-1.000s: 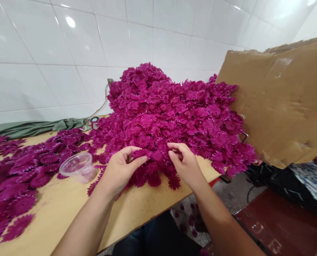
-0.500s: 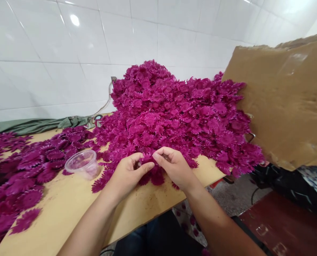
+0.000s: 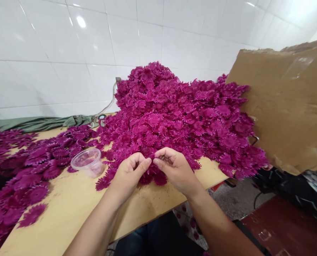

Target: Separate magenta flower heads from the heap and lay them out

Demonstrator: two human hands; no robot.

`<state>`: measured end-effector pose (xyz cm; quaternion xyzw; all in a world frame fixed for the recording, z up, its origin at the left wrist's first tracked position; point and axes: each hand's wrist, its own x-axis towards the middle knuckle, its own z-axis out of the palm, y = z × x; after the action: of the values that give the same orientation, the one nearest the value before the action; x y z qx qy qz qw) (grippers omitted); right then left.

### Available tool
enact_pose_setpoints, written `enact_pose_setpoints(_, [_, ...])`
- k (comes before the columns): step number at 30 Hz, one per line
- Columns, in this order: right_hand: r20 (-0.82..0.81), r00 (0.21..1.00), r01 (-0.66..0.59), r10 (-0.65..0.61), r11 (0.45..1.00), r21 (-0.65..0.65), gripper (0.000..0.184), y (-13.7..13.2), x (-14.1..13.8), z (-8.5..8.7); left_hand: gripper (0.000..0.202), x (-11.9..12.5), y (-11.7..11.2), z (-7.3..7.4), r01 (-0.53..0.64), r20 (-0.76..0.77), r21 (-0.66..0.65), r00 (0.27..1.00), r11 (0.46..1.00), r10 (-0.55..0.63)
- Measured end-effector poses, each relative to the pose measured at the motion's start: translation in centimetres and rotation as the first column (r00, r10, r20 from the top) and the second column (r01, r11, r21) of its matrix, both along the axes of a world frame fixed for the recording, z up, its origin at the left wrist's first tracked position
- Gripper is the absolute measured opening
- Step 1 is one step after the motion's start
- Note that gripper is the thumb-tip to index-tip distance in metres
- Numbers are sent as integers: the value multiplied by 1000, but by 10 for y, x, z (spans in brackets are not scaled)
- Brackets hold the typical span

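Observation:
My left hand (image 3: 130,172) and my right hand (image 3: 175,170) meet at the front of a large heap of magenta artificial flower heads (image 3: 171,106). Each has its thumb and forefinger pinched together, the tips of the two hands almost touching. What lies in the pinches is too small and hidden to make out against the same-coloured flowers behind. Left of my left hand stands a clear plastic cup (image 3: 87,161) with a wide rim and pinkish smears inside.
More flower heads (image 3: 32,177) spread along the left of the wooden tabletop (image 3: 64,209). A green cloth (image 3: 41,123) lies by the white tiled wall (image 3: 75,42). At right, a large cardboard piece (image 3: 286,106) leans beside the heap. A dark red surface (image 3: 289,227) sits lower right.
The view has shifted slightly, moving the scene to the right. The magenta flower seen between my fingertips earlier no longer stands out there. Both hands stay pinched at the same spot.

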<state>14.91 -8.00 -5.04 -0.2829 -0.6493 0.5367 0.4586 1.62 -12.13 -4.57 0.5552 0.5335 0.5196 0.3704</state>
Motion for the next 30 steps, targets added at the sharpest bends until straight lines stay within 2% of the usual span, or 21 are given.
enact_pose_setpoints(4, [17, 991, 135, -135, 990, 41, 11, 4, -5, -1, 37, 7, 1, -3, 18, 42, 19, 999, 1000, -19])
enact_pose_setpoints(6, [35, 973, 223, -228, 969, 106, 12, 10, -4, -1, 36, 10, 0, -5, -1, 65, 41, 998, 999, -2])
enact_pose_setpoints(7, [38, 951, 297, -306, 942, 155, 12, 16, -2, -1, 36, 10, -1, -5, -11, 68, 51, 998, 999, 7])
enact_pose_setpoints(9, [8, 861, 493, -508, 840, 227, 12, 30, 9, -2, 36, 7, -5, -6, -32, 54, 62, 998, 998, 29])
enact_pose_setpoints(11, [-38, 758, 643, -651, 737, 208, 12, 44, 24, -2, 36, 0, -10, -7, -53, 43, 63, 998, 997, 51])
enact_pose_setpoints(12, [-37, 753, 653, -657, 737, 174, 14, 49, 31, -3, 35, -4, -12, -7, -67, 49, 61, 997, 996, 64])
enact_pose_setpoints(14, [-6, 818, 571, -575, 811, 126, 19, 49, 38, -2, 34, -9, -12, -7, -84, 73, 46, 994, 995, 81])
enact_pose_setpoints(16, [36, 916, 395, -401, 912, 114, 25, 35, 35, 1, 33, -8, -10, -7, -76, 77, 18, 994, 997, 75])
enact_pose_setpoints(18, [74, 973, 204, -218, 966, 155, 33, 15, 25, 5, 33, -3, -8, -6, -40, 82, -11, 996, 999, 41])
enact_pose_setpoints(19, [112, 981, 130, -157, 967, 217, 36, 6, 19, 7, 32, 0, -7, -5, -17, 93, -24, 995, 1000, 19])
enact_pose_setpoints(21, [180, 978, 40, -109, 936, 349, 29, -7, 10, 10, 31, 5, -6, -3, 16, 119, -43, 993, 999, -11])
enact_pose_setpoints(23, [209, 969, 38, -133, 913, 405, 11, -11, 6, 10, 29, 7, -7, -2, 29, 127, -63, 992, 998, -21])
enact_pose_setpoints(24, [207, 968, 54, -144, 920, 389, 10, -11, 5, 9, 29, 8, -8, -2, 31, 124, -72, 992, 997, -22])
enact_pose_setpoints(27, [179, 963, 149, -203, 950, 276, 16, -7, 5, 6, 25, 9, -9, -4, 34, 91, -69, 995, 997, -28])
enact_pose_setpoints(30, [157, 943, 256, -292, 943, 214, 22, 2, 4, 3, 24, 14, -9, -7, 73, 13, -36, 997, 997, -73])
